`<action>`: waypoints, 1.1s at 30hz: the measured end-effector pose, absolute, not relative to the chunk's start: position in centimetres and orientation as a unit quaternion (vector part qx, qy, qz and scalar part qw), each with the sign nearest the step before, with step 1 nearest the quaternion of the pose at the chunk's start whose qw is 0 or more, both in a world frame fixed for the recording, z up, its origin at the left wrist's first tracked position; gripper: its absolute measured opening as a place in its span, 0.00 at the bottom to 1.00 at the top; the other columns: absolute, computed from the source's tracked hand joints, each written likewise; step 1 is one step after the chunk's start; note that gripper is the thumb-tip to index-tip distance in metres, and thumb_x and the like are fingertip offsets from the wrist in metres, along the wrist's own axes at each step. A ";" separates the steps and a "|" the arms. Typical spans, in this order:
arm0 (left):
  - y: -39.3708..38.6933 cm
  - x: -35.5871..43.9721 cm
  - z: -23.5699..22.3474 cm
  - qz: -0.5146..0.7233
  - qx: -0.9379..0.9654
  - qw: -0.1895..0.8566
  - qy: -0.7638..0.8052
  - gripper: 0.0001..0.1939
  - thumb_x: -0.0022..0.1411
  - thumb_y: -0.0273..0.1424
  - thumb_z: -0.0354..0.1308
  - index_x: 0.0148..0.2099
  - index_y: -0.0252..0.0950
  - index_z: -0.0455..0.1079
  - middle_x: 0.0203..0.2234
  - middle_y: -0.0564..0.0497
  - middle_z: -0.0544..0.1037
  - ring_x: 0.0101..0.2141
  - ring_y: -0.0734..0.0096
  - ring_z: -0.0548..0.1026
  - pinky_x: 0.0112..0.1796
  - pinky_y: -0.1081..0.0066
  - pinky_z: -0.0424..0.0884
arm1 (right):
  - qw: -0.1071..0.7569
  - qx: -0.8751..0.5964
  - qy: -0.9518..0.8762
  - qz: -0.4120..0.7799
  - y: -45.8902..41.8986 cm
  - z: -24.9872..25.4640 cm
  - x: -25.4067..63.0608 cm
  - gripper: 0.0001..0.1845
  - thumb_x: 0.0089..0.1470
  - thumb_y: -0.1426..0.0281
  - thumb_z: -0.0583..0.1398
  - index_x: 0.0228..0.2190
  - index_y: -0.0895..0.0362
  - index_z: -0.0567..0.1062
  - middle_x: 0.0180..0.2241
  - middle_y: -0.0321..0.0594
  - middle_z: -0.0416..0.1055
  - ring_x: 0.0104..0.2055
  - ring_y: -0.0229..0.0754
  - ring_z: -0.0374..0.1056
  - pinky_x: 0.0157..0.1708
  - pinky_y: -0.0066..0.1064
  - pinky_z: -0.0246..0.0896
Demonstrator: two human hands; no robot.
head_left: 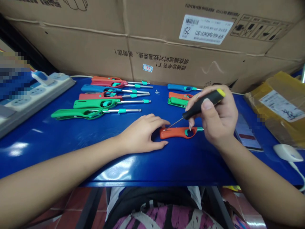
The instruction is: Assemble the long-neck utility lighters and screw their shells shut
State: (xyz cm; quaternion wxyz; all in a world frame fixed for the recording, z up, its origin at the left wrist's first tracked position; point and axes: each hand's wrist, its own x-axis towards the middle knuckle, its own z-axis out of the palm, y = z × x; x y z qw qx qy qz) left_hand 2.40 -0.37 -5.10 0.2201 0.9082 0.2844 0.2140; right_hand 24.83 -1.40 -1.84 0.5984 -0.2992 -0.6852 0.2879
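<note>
An orange gas lighter (177, 133) lies on the blue table in front of me, its handle end to the left. My right hand (218, 117) is closed around a screwdriver (202, 103) with a black handle and yellow end cap. The thin shaft slants down to the left, and its tip meets the lighter's handle near the left end. My left hand (145, 133) rests on the table, thumb and fingers spread apart around that same end; whether the fingertips touch the lighter I cannot tell.
Several red, blue and green lighters (95, 103) lie in a column at the back left. More lighters (178, 95) lie beyond my right hand. A power strip (38, 92) is at left, a taped carton (278, 108) and white plug-like device (287, 152) at right. A large cardboard box (95, 47) walls the back.
</note>
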 end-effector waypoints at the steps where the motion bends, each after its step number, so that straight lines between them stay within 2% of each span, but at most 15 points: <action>1: -0.4 2.4 -5.1 0.212 0.910 0.218 0.282 0.24 0.60 0.35 0.66 0.58 0.34 0.70 0.48 0.46 0.79 0.48 0.57 0.74 0.50 0.58 0.71 | 0.594 -0.300 -0.690 0.285 -1.4 -2.0 24.8 0.07 0.64 0.61 0.60 0.41 0.49 0.71 0.33 0.36 0.73 0.29 0.38 0.73 0.13 0.24 0.62; 4: -0.3 2.5 -5.3 0.214 0.912 0.217 0.276 0.22 0.61 0.32 0.64 0.57 0.34 0.70 0.48 0.46 0.79 0.48 0.58 0.75 0.50 0.60 0.70 | 0.584 -0.299 -0.701 0.281 -1.4 -2.2 24.9 0.06 0.64 0.61 0.60 0.42 0.48 0.71 0.33 0.36 0.73 0.29 0.38 0.73 0.13 0.24 0.62; 9: -0.3 2.6 -5.4 0.219 0.914 0.219 0.262 0.19 0.63 0.31 0.63 0.55 0.34 0.71 0.47 0.47 0.80 0.48 0.59 0.75 0.50 0.61 0.70 | 0.572 -0.293 -0.706 0.296 -1.5 -2.3 24.8 0.06 0.65 0.62 0.59 0.42 0.48 0.70 0.32 0.35 0.72 0.27 0.37 0.72 0.13 0.25 0.62; 15: -0.3 2.4 -5.3 0.217 0.915 0.217 0.262 0.19 0.63 0.31 0.63 0.56 0.34 0.71 0.47 0.46 0.79 0.48 0.59 0.75 0.50 0.61 0.69 | 0.570 -0.280 -0.712 0.298 -1.8 -2.0 24.4 0.05 0.64 0.64 0.60 0.41 0.50 0.71 0.30 0.35 0.73 0.21 0.35 0.67 0.11 0.25 0.60; 22: -0.4 2.5 -5.2 0.215 0.916 0.213 0.263 0.18 0.63 0.32 0.62 0.55 0.34 0.71 0.46 0.47 0.79 0.47 0.60 0.75 0.49 0.62 0.69 | 0.563 -0.273 -0.724 0.292 -2.1 -1.8 24.3 0.03 0.65 0.68 0.58 0.42 0.50 0.70 0.32 0.35 0.72 0.19 0.33 0.67 0.11 0.25 0.62; 27: -0.4 2.5 -5.2 0.217 0.917 0.210 0.260 0.18 0.63 0.31 0.63 0.55 0.33 0.72 0.45 0.47 0.79 0.46 0.61 0.75 0.49 0.62 0.69 | 0.554 -0.282 -0.728 0.289 -2.2 -1.7 24.1 0.03 0.65 0.67 0.58 0.41 0.51 0.70 0.31 0.35 0.71 0.19 0.33 0.67 0.12 0.25 0.62; 30: -0.3 2.5 -5.1 0.213 0.918 0.212 0.257 0.18 0.63 0.31 0.62 0.54 0.33 0.72 0.45 0.47 0.79 0.46 0.60 0.75 0.49 0.62 0.69 | 0.550 -0.279 -0.736 0.280 -2.1 -2.0 24.0 0.04 0.65 0.66 0.58 0.42 0.50 0.70 0.31 0.34 0.71 0.18 0.32 0.65 0.12 0.26 0.61; 33: -0.3 2.5 -5.1 0.209 0.920 0.210 0.258 0.17 0.63 0.31 0.62 0.54 0.34 0.72 0.46 0.46 0.79 0.46 0.60 0.75 0.49 0.62 0.69 | 0.546 -0.284 -0.747 0.251 -1.9 -2.3 24.1 0.09 0.63 0.65 0.60 0.45 0.49 0.70 0.33 0.36 0.72 0.22 0.35 0.67 0.18 0.28 0.67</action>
